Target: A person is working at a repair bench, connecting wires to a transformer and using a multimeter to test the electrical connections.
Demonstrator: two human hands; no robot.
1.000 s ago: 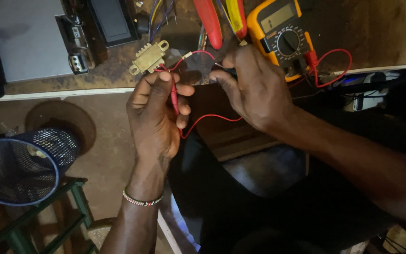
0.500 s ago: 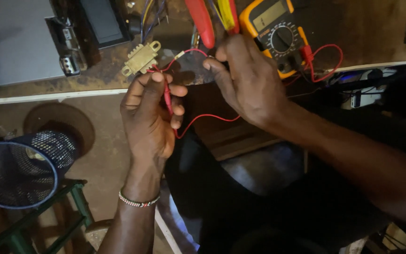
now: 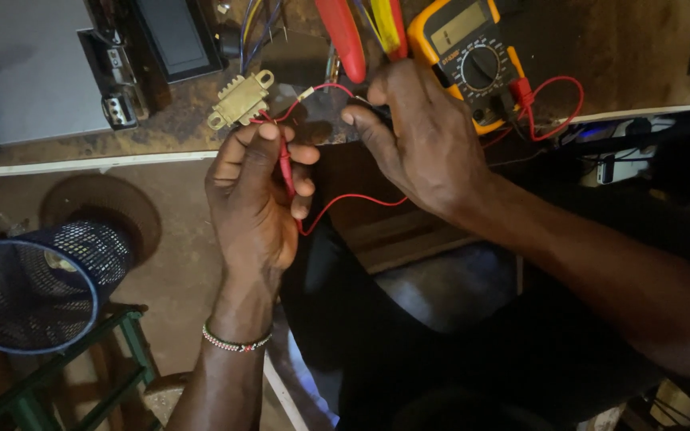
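Fingers of the left hand [image 3: 255,199] grip a red test probe [image 3: 286,164] upright below the bench [image 3: 616,48] edge. The right hand [image 3: 425,136] pinches a black probe [image 3: 377,108] beside it. Behind lies a yellow multimeter [image 3: 469,56]; a gold-coloured component [image 3: 239,99] sits left.

Yellow multimeter [image 3: 473,60] holds a greyish rectangular screen [image 3: 461,28] (seemingly blank), top centre.

Red probe [image 3: 285,164], yellow multimeter [image 3: 473,60], gold component [image 3: 241,99], blue mesh basket [image 3: 33,287]
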